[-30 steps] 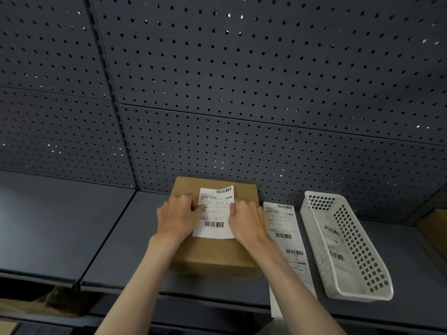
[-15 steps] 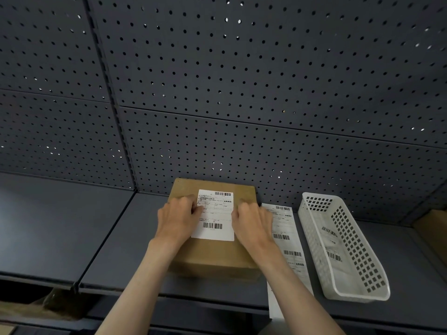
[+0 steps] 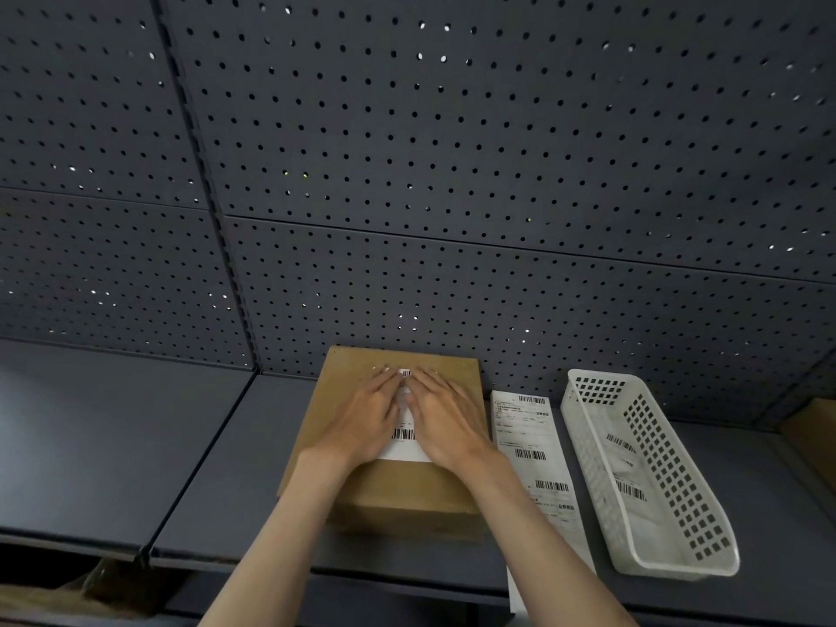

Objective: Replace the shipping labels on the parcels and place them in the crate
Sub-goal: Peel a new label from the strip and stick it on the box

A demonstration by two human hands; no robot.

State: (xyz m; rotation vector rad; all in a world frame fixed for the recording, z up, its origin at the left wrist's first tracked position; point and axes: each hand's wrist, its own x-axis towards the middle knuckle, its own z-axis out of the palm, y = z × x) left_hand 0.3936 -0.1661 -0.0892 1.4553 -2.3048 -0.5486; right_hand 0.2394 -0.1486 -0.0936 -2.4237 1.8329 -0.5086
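Observation:
A brown cardboard parcel (image 3: 398,495) lies flat on the dark grey shelf (image 3: 217,468), against the pegboard back. A white shipping label (image 3: 404,438) with barcodes sits on its top face. My left hand (image 3: 364,418) and my right hand (image 3: 445,420) lie flat on the label, side by side, fingers stretched out and pointing away from me. They cover most of the label; only a strip between them and its near edge show.
A long strip of spare labels (image 3: 531,459) lies right of the parcel and hangs over the shelf's front edge. Further right stands a white perforated plastic basket (image 3: 674,500) with paper scraps inside. A brown box corner (image 3: 814,436) shows at far right.
Both hands have moved from the label's side edges onto its middle and slid away from me, and now lie flat with fingers straight.

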